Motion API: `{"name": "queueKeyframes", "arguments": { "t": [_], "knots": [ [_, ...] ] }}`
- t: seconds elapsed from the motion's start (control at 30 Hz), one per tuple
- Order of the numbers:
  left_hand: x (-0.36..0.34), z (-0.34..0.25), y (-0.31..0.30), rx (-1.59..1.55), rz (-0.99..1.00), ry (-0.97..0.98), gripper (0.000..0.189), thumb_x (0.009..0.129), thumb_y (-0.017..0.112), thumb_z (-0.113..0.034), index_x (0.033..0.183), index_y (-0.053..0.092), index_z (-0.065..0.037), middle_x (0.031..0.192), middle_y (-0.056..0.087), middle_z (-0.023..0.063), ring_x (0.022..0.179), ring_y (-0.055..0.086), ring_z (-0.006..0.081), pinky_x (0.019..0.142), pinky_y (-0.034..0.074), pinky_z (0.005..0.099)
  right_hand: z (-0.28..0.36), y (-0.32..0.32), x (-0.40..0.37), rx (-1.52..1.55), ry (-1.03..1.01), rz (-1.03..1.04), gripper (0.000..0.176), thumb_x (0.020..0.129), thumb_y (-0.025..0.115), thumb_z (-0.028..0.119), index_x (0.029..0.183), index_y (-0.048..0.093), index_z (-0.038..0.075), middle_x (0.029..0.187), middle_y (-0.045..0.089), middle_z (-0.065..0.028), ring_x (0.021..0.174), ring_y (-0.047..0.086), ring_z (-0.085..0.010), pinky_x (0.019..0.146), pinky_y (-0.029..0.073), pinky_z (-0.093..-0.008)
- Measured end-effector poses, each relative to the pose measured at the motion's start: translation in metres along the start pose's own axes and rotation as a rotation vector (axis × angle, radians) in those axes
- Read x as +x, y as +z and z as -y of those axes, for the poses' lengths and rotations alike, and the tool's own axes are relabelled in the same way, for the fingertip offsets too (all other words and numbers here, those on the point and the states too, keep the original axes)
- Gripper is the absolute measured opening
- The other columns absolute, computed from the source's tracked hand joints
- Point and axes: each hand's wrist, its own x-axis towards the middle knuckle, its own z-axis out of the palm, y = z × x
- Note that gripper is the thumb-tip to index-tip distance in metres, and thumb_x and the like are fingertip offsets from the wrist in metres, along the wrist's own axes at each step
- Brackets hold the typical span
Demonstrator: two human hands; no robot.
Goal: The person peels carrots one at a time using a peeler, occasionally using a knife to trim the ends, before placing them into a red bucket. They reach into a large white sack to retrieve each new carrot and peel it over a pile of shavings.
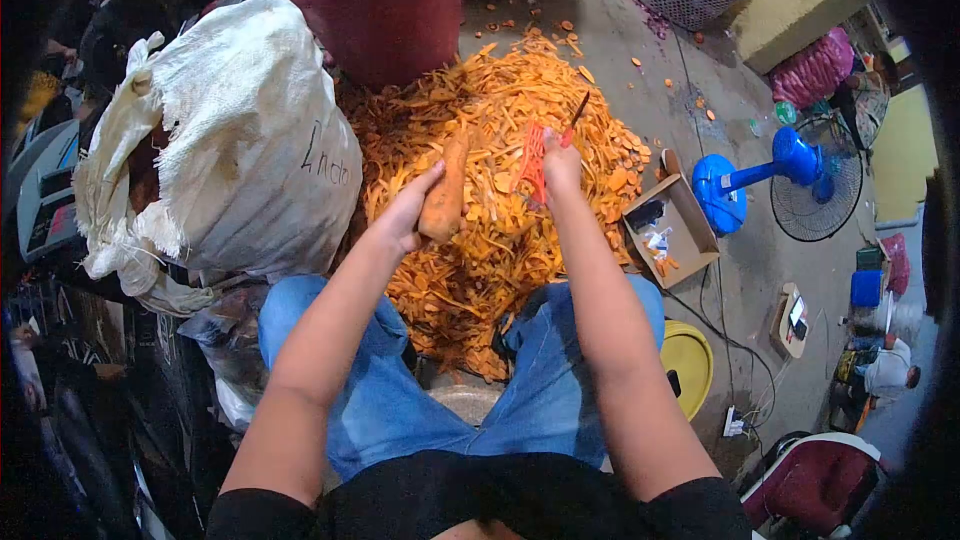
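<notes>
My left hand point(408, 214) is closed round the lower end of a large, long carrot point(447, 185), which points up and away from me. To its right, my right hand point(561, 165) grips a small knife point(575, 120) with a dark blade and red handle. A piece of red netting or a red slotted tool point(532, 162) lies against the fingers of that hand; its exact shape is unclear. Under and beyond both hands spreads a big heap of orange peelings and slices point(490, 270). The two hands are apart.
A white sack point(250, 140) stands at the left, a red tub point(370, 15) behind the heap. On the right are an open cardboard box point(690, 225), a blue fan point(745, 178), a yellow lid point(690, 365) and cables. Farther right, a person point(888, 368) is visible.
</notes>
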Motion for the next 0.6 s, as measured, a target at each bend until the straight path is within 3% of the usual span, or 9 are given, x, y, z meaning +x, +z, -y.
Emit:
{"name": "queueKeyframes", "arguments": {
  "t": [0.03,0.23,0.33,0.47,0.53,0.6],
  "knots": [
    [0.007,0.006,-0.005,0.0,0.001,-0.005,0.038,0.081,0.039,-0.038,0.098,0.043,-0.004,0.074,0.055,0.0096,0.061,0.056,0.02,0.051,0.049,0.0351,0.002,0.005,-0.003,-0.003,-0.094,-0.063,0.027,0.079,0.049,0.026,0.072,0.05,0.0,0.058,0.047,-0.0018,0.052,0.041,-0.0111,0.05,0.034,-0.0267],
    [0.014,0.018,0.012,-0.192,-0.058,-0.065,0.035,0.084,0.032,-0.038,0.096,0.045,-0.008,0.074,0.053,0.0068,0.059,0.054,0.0184,0.053,0.048,0.031,0.029,0.043,-0.04,-0.013,-0.173,0.037,0.03,0.079,0.049,0.029,0.069,0.048,0.0,0.054,0.044,-0.0014,0.051,0.037,-0.0103,0.049,0.032,-0.0271],
    [0.016,0.015,0.006,-0.236,0.093,-0.101,0.035,0.085,0.028,-0.036,0.097,0.046,-0.008,0.075,0.053,0.0064,0.059,0.051,0.0171,0.055,0.046,0.031,0.024,0.049,-0.046,-0.095,-0.252,0.004,0.031,0.08,0.048,0.028,0.065,0.047,0.001,0.051,0.041,-0.0006,0.049,0.035,-0.0103,0.047,0.031,-0.0272],
    [0.018,0.019,0.004,-0.276,0.128,-0.079,0.037,0.085,0.025,-0.037,0.097,0.046,-0.009,0.076,0.053,0.0058,0.06,0.051,0.0162,0.054,0.046,0.031,0.03,0.047,-0.055,-0.05,-0.116,-0.037,0.032,0.081,0.047,0.026,0.062,0.045,0.001,0.051,0.04,0.0002,0.048,0.034,-0.0108,0.046,0.031,-0.0266],
    [0.006,0.012,0.027,-0.283,0.02,-0.059,0.037,0.085,0.025,-0.037,0.097,0.045,-0.009,0.077,0.053,0.0061,0.062,0.052,0.0166,0.055,0.047,0.0313,0.026,0.055,-0.066,-0.036,-0.384,0.029,0.031,0.081,0.047,0.025,0.061,0.043,0.001,0.049,0.038,-0.0004,0.047,0.032,-0.0112,0.044,0.029,-0.027],
    [0.003,0.01,0.033,-0.293,-0.093,-0.04,0.037,0.085,0.024,-0.036,0.098,0.045,-0.009,0.078,0.053,0.0063,0.064,0.053,0.0169,0.056,0.047,0.0316,0.021,0.059,-0.067,-0.056,-0.445,0.04,0.03,0.081,0.047,0.025,0.062,0.043,0.001,0.049,0.038,-0.0016,0.046,0.032,-0.012,0.044,0.029,-0.0277]
  ]
}}
